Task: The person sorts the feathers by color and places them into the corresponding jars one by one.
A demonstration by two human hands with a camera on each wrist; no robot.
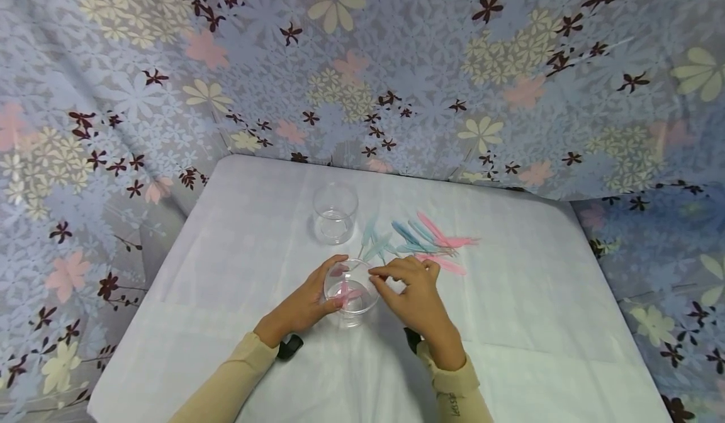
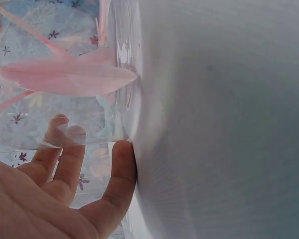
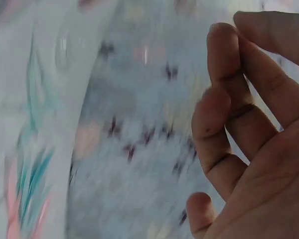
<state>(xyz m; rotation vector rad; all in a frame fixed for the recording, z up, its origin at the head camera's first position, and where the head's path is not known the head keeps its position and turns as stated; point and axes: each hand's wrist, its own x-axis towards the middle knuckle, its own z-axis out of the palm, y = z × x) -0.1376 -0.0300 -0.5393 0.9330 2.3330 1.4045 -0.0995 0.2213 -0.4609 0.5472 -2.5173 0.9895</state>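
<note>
My left hand (image 1: 303, 300) grips a clear plastic cup (image 1: 352, 317) by its side, thumb near the rim and fingers round the wall. Inside it lie several pink feathers (image 2: 70, 77), seen through the wall in the left wrist view. Over the cup's right rim hovers my right hand (image 1: 412, 294), thumb and forefinger close together, the other fingers loosely bent. No held thing shows between those fingertips in the right wrist view (image 3: 229, 114). Beyond the right hand, loose blue feathers (image 1: 410, 234) and pink feathers (image 1: 433, 228) lie on the white cloth.
A second clear cup (image 1: 335, 221) stands behind the held one. Pale green feathers (image 1: 376, 247) lie close to its right. White cloth covers the table (image 1: 538, 297), and a flowered curtain (image 1: 396, 83) hangs along its back and sides.
</note>
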